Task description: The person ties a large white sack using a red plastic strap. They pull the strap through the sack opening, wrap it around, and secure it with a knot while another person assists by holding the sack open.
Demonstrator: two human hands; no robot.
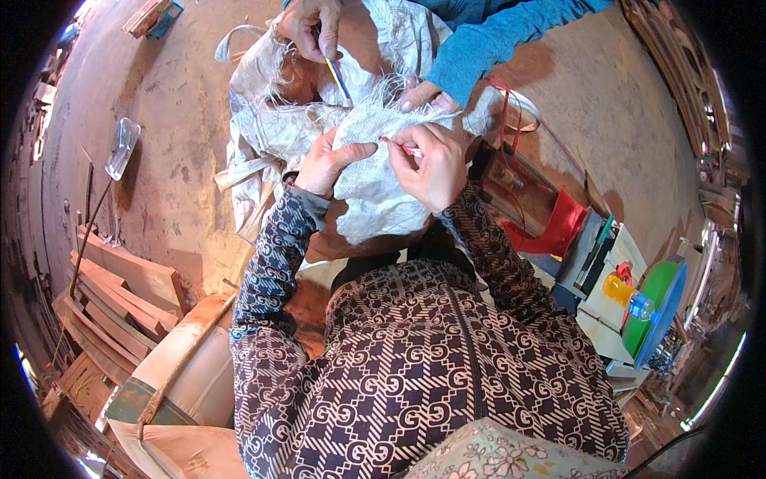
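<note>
A white woven sack (371, 188) with frayed edges spreads in front of me. My left hand (323, 166) grips its left side, thumb pressed on top of the weave and fingers hidden beneath. In a pinch, my right hand (435, 164) holds a slim red and white stick (411, 151), like a pen or pencil, its red tip close to the fabric. Across from me, another person's hand (311, 28) holds a blue and yellow pencil (338, 82) pointing at the sack. That person's other hand (427, 96), below a blue sleeve (487, 44), rests on the frayed edge.
Curved wooden boards (120, 295) are stacked at left, near a pale bundle (191, 367) with a stick on it. To the right are a red cloth-like piece (550, 227), a bottle of yellow liquid (626, 295) and green and blue round items (658, 311). A clear plastic container (123, 149) lies far left.
</note>
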